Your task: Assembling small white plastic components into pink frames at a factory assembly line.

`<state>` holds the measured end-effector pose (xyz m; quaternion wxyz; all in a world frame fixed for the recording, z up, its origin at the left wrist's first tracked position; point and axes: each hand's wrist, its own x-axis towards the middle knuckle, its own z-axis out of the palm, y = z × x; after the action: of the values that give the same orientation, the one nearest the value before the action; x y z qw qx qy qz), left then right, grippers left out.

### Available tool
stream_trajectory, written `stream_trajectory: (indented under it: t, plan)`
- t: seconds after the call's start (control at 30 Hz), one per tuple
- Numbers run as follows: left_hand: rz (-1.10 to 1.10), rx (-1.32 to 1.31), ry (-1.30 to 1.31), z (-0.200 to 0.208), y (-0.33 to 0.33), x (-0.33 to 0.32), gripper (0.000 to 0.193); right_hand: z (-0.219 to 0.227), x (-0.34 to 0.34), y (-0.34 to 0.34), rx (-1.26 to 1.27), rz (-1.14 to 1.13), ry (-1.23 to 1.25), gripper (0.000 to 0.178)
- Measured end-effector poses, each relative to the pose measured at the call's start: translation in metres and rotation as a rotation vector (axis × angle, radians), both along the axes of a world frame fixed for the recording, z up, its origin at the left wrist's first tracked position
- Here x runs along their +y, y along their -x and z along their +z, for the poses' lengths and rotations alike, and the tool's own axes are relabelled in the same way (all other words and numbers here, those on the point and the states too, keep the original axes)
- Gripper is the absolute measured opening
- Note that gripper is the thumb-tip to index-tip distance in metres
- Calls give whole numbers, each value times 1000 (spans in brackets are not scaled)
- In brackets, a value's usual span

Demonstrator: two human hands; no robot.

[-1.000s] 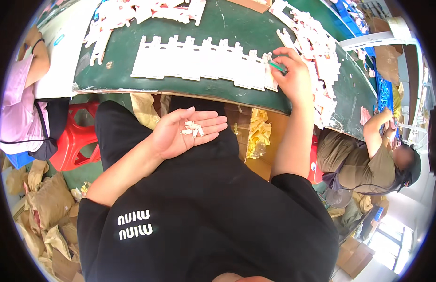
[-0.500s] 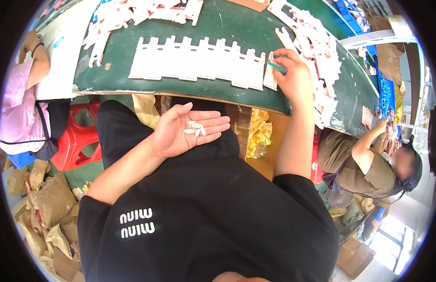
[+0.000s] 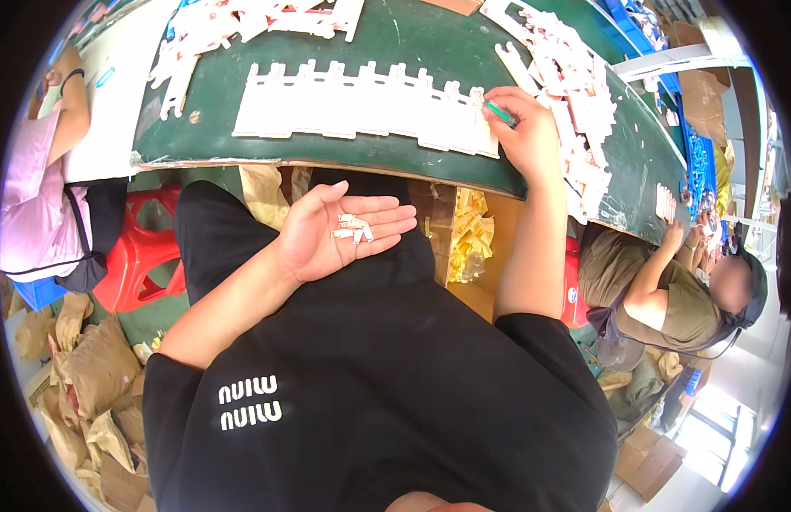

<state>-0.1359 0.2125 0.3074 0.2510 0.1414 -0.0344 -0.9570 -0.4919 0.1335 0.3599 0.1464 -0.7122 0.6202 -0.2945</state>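
Note:
My left hand lies palm up above my lap, fingers stretched flat, with several small white pieces resting on the palm. My right hand is closed on a slim green tool, whose exact kind is too small to make out. It is at the right end of a row of flat white cards with notched, tabbed upper edges. The tool's end is by the upper tab of the rightmost card, and the fingertips partly hide that card's edge. The cards lie side by side on the green tabletop.
Loose piles of white parts lie at the far left and right of the table. A co-worker sits at right, another person's arm is at left. Below are a red stool and a box of yellow pieces.
The rightmost card has moved left and now sits against the row, my right hand shifting slightly left with it. My left hand has barely moved. The co-worker at right has drawn an arm back.

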Motion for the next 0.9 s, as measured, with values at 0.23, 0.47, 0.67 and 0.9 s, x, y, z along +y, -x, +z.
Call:
stream_trajectory:
  t: [0.23,0.47,0.67,0.9]
  plan:
    - [17,21,-2,0,-4,2,80,-7,4,-6,107,19,226,20]
    - [23,36,-12,-3,-6,3,79,-16,5,-4,246,-61,382,20]
    - [23,27,-6,-4,-8,1,79,-14,9,-8,246,-103,304,21]
    - [13,4,-20,-9,-10,0,80,-18,12,-12,236,-108,307,14]
